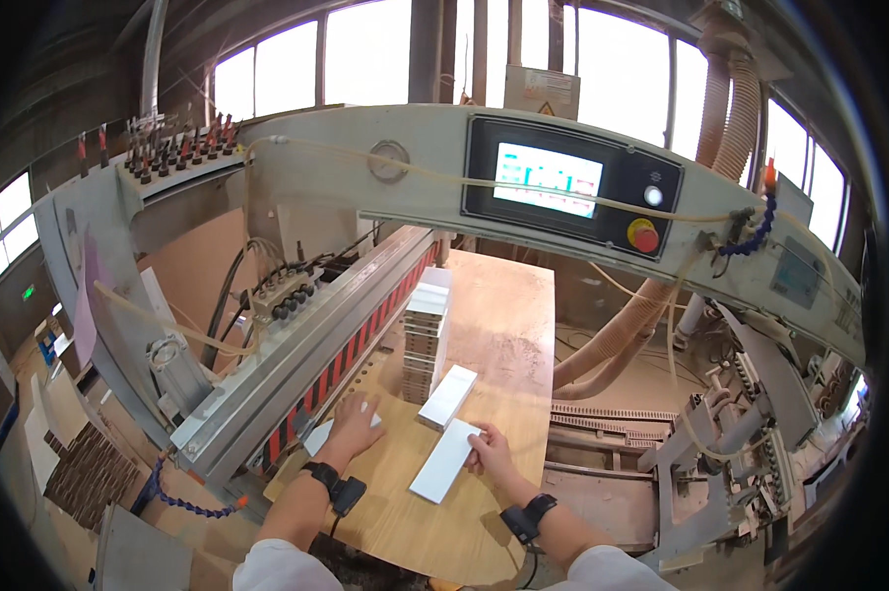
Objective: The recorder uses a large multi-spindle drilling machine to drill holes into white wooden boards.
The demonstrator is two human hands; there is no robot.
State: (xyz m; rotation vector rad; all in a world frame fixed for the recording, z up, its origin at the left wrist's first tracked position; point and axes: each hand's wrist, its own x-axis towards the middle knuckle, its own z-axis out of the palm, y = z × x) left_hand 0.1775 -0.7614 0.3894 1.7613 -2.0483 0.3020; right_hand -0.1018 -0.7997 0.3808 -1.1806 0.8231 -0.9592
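Note:
A narrow white board (pixel 316 437) lies on the wooden tabletop (pixel 385 502), beside the machine's long metal beam. My left hand (pixel 351 426) rests over this board, fingers curled across it, and hides most of its middle. With thumb and fingers, my right hand (pixel 491 451) pinches the right edge of a second white board (pixel 446 461), which slants across the tabletop. Just beyond it, another white board (pixel 448 396) lies at a similar angle. Behind that rises a tall stack of boards (pixel 424 345) with white tops and brownish edges.
Along the left runs a metal beam (pixel 316 345) with a red-and-black striped edge. An arched machine arm with a lit screen (pixel 548 179) and a red stop button (pixel 643 235) spans ahead. Ribbed hoses (pixel 617 335) and metal rails (pixel 602 463) lie right; dark strips (pixel 88 475) are piled left.

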